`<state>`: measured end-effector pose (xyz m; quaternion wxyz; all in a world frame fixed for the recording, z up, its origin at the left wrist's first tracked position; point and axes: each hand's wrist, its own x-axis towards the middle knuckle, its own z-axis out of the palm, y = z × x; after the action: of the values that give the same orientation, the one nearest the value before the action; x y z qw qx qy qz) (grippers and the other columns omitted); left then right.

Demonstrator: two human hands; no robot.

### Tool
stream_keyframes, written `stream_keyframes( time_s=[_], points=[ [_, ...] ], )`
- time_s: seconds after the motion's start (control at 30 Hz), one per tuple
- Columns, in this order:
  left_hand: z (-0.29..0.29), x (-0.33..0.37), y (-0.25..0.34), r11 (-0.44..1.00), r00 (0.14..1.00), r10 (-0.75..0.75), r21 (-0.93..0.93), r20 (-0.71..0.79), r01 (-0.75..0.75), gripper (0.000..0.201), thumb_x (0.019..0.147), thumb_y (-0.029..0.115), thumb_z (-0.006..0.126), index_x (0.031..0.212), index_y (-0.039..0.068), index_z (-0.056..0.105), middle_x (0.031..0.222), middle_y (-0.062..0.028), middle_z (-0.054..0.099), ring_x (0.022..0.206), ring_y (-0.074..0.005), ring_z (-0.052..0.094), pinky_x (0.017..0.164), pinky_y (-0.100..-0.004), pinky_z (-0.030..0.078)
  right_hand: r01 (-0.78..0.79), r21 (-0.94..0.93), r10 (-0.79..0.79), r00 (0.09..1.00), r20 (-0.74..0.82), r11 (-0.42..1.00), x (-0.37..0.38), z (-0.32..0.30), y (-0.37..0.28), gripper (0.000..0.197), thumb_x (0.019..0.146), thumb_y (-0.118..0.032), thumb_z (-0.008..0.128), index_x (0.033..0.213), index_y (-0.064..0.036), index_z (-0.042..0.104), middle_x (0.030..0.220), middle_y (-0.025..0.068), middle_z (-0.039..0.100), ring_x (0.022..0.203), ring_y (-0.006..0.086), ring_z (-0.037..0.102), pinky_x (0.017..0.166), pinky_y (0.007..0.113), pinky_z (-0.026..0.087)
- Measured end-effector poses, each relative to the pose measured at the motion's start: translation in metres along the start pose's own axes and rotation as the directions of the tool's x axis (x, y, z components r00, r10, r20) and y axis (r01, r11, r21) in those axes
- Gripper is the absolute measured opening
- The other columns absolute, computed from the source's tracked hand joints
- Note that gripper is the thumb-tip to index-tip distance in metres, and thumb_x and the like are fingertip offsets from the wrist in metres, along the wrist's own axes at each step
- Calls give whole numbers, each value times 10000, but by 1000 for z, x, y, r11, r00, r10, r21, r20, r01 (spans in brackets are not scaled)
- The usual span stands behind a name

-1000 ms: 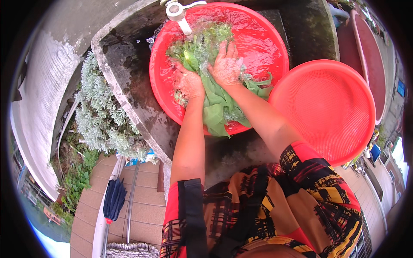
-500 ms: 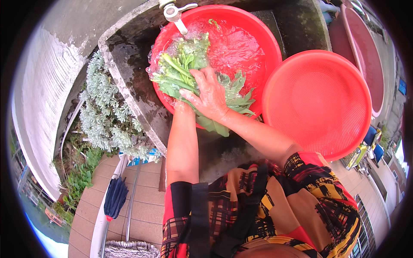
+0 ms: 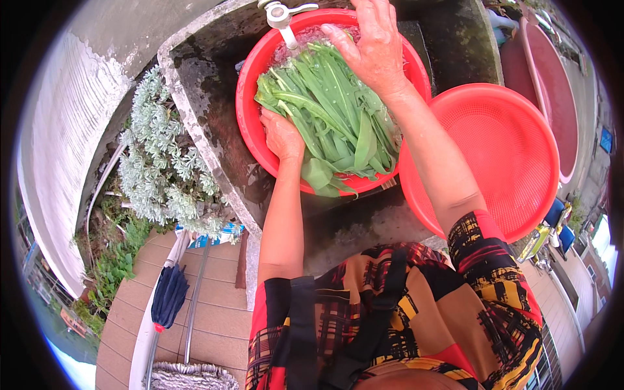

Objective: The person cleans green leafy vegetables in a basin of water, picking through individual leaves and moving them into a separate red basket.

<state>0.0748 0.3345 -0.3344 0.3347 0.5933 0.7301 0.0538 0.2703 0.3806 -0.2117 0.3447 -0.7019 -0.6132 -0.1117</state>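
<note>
A thick bunch of long leafy greens (image 3: pixel 335 107) fills most of a red plastic basin (image 3: pixel 250 140) of water, some leaf tips hanging over its near rim. My left hand (image 3: pixel 284 136) grips the bunch at its left edge, the fingers partly hidden beneath the leaves. Above the basin's far right side, my right hand (image 3: pixel 374 52) is open with its fingers apart, holding nothing. The white tap (image 3: pixel 283 19) stands over the far rim, and water churns below it. A red perforated colander (image 3: pixel 487 156) sits to the right, beside the basin.
The basin stands inside a concrete sink (image 3: pixel 201 123) with a rough raised edge. A large pink tub (image 3: pixel 549 84) is at the far right. Silvery plants (image 3: pixel 166 162) grow along the left, with a folded dark umbrella (image 3: pixel 170 296) and a mop (image 3: pixel 194 377) nearer me.
The greens now lie spread out across the basin instead of bunched under the tap. My right hand has left them, moving up and away to the far right; my left hand has come into sight.
</note>
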Motion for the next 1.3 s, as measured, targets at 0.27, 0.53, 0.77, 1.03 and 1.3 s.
stream_keyframes(
  time_s=[0.27, 0.53, 0.77, 1.03, 1.3],
  points=[
    [-10, 3, 1, 997, 991, -50, 56, 125, 43, 368, 788, 161, 560, 1045, -34, 383, 1106, -262, 502, 955, -418, 531, 791, -486, 428, -146, -76, 149, 599, 787, 986, 39, 0, -49, 272, 800, -257, 601, 872, 4, 571, 799, 177, 573, 747, 347, 559, 650, 429, 441],
    [-39, -13, 3, 580, 954, -91, -764, 284, 283, 477, 862, 2, 408, 1322, -45, 290, 1278, -178, 437, 1136, -253, 469, 957, -324, 362, -310, -43, 306, 888, 345, 950, -54, 7, -18, 305, 790, -252, 615, 964, -9, 558, 962, 113, 562, 929, 309, 512, 822, 455, 371],
    [-39, -48, 55, 614, 616, 773, -67, -149, -786, 495, 806, 93, 544, 1277, 12, 415, 1332, -219, 338, 1254, -389, 285, 1022, -471, 243, -734, -219, 763, 590, 264, 643, -178, 39, -28, 605, 806, -296, 579, 1266, 25, 354, 1268, 206, 375, 1159, 375, 351, 917, 510, 305],
    [5, -9, 24, 517, 500, 807, 32, 314, -855, 489, 870, 375, 464, 1316, 180, 419, 1430, -45, 276, 1346, -296, 151, 1062, -484, 127, -739, 281, 700, 672, 241, 613, -207, 47, -20, 430, 728, -127, 616, 1129, -19, 502, 1129, 189, 444, 1039, 332, 433, 875, 400, 380],
    [3, -13, 14, 507, 516, 781, 124, 351, -853, 566, 788, 368, 602, 1288, 150, 448, 1430, -44, 271, 1335, -315, 164, 1050, -485, 167, -793, 413, 777, 573, 259, 447, -121, 88, 60, 264, 776, -152, 645, 982, 5, 594, 865, 125, 610, 800, 230, 575, 696, 305, 462]
  ],
)
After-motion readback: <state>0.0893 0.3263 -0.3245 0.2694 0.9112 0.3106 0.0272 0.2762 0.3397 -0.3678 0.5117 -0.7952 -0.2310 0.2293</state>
